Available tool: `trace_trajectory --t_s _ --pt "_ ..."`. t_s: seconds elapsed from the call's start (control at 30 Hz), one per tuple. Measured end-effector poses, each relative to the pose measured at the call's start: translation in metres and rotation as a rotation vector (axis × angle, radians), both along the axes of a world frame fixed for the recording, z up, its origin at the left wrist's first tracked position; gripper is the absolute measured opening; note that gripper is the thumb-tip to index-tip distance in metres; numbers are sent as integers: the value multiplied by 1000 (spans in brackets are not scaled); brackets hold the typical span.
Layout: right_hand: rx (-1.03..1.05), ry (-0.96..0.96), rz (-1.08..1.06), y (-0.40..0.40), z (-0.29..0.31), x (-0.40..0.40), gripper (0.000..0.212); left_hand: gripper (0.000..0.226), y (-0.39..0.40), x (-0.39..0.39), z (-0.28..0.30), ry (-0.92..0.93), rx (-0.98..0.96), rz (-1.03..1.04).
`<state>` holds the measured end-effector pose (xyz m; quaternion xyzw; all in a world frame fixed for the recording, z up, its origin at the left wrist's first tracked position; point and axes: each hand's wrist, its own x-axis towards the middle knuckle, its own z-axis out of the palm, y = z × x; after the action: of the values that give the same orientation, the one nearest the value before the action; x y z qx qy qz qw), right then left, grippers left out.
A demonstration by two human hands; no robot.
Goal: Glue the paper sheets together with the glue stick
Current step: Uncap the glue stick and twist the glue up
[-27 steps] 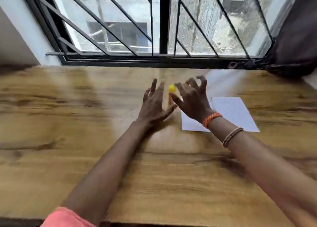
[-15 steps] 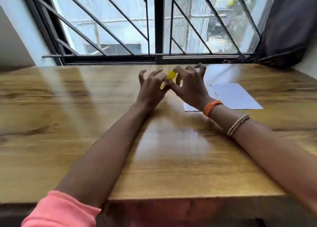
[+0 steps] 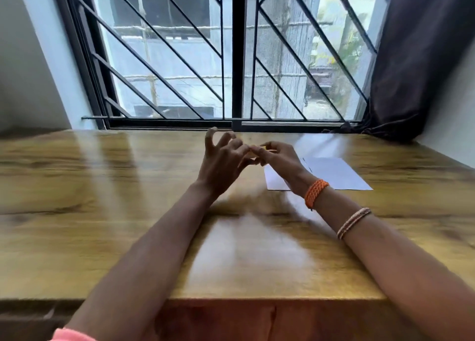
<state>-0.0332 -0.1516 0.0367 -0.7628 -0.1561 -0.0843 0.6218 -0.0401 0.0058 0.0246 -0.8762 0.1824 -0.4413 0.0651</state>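
Observation:
A yellow glue stick is held above the wooden table, mostly hidden between my two hands. My left hand pinches one end with thumb and forefinger, its other fingers spread upward. My right hand is closed around the other end. White paper sheets lie flat on the table just right of my right hand, partly covered by that wrist; a thin seam shows where one sheet overlaps another.
A barred window runs along the table's far edge. A dark curtain hangs at the back right corner. The table's near edge is below my forearms. A wall is at the left.
The glue stick stood on the table between my open hands; both hands closed on it and lifted it. The camera has tilted up, showing more of the window.

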Motion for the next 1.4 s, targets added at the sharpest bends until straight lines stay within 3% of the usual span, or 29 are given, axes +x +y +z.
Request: trace_trajectory --t_s 0.1,0.3,0.37,0.53,0.63,0.77,0.83,0.97,1.1,1.2,1.3,1.4 --pt "-46 -19 11 0 -1 2 16 28 0 1 0 -12 -43 -42" --pt "-180 -238 -108 4 -9 3 2 20 -11 2 2 -19 -144 -119" --pt "-203 -320 -149 6 -11 -1 10 15 -12 2 2 -4 -172 -151" --pt "-274 -504 -186 9 -14 -5 14 13 -9 1 10 187 -322 -260" --pt "-452 -725 -195 7 -12 -4 17 15 -4 4 16 316 -451 -297" --pt "-903 -1199 -335 -3 -9 2 29 16 8 9 17 470 -485 -316" --pt "-992 -1284 -388 -6 -7 4 30 22 11 9 18 483 -496 -318" --pt "-941 -1151 -371 -5 -6 4 23 24 12 8 15 431 -573 -310" --pt "-546 -579 -261 1 -4 -1 43 26 11 8 9 317 -576 -254" --pt "-333 -319 -186 3 -3 0 27 24 1 4 6 207 -528 -228" --pt "-229 -280 -177 3 -3 1 18 23 -7 0 4 155 -429 -189" --pt "-373 -404 -254 4 -4 1 13 19 -6 0 6 175 -408 -170"
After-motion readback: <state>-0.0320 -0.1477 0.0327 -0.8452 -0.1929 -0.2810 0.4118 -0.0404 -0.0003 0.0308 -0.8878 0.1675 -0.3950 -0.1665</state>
